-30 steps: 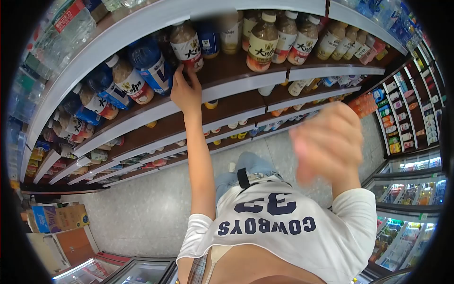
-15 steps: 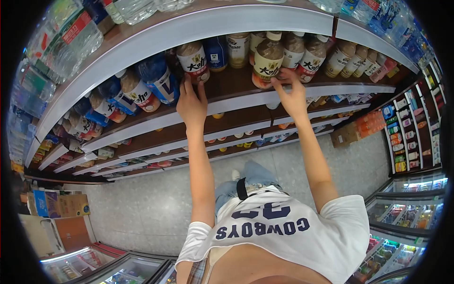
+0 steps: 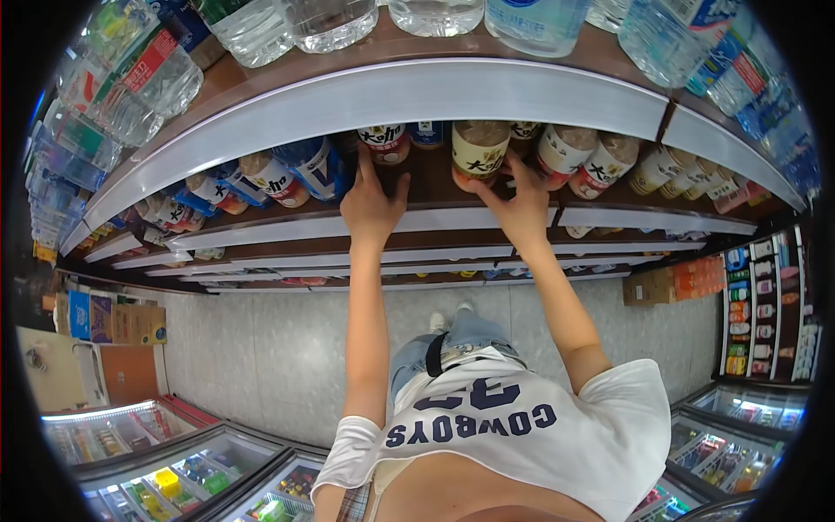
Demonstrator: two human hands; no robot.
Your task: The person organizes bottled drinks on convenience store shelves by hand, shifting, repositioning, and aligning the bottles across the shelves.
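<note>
My left hand [image 3: 374, 209] is at the shelf edge under a brown drink bottle [image 3: 387, 146] with a white and red label. Its index finger reaches up along the bottle's left side, and the thumb stands apart, off to the right. My right hand [image 3: 520, 209] has its thumb across the base of another brown drink bottle [image 3: 480, 155] with a cream label, its fingers at the right side. That bottle stands upright near the front of the shelf. The shelf above hides the bottle tops.
Blue-labelled bottles [image 3: 315, 170] stand left of my left hand. More brown bottles [image 3: 602, 167] line up on the right. Large clear water bottles [image 3: 330, 24] fill the shelf above, behind a pale front strip [image 3: 417, 97]. Cartons [image 3: 652, 287] sit on the floor; glass-topped freezers [image 3: 191, 474] are behind me.
The view has tilted, so the upper shelf covers more of the bottles. My right thumb has moved left across the cream-labelled bottle's base. My left hand stays by its bottle, thumb wider apart.
</note>
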